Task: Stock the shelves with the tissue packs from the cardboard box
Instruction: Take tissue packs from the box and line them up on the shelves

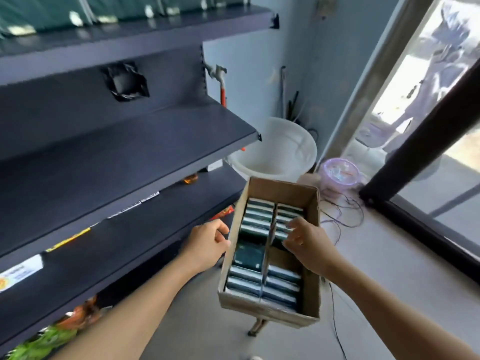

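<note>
A: What are your hands doing?

B: Your left hand [207, 245] sits at the box's [310, 258] left wall, fingers curled at the rim; whether they grip it, you cannot tell. Your right hand [309, 245] is inside the box, fingertips [291, 226] curled down onto the packs [257, 222] in the right-hand column, pinching at one.

A: And where are the packs?

B: In the box, standing on edge in two columns split by a divider [267, 253]. Rows fill the near and far ends. In the left column's middle, one dark green pack [248, 255] lies flat.

A: What's the box on?

B: You can see only a leg [257, 326] under its near end.

A: Farther off?

B: Dark shelves [130, 152] to your left, the middle one bare, green packs [52, 14] on the top one. Past the box, a white bucket [283, 149] by the wall and glass on your right.
</note>
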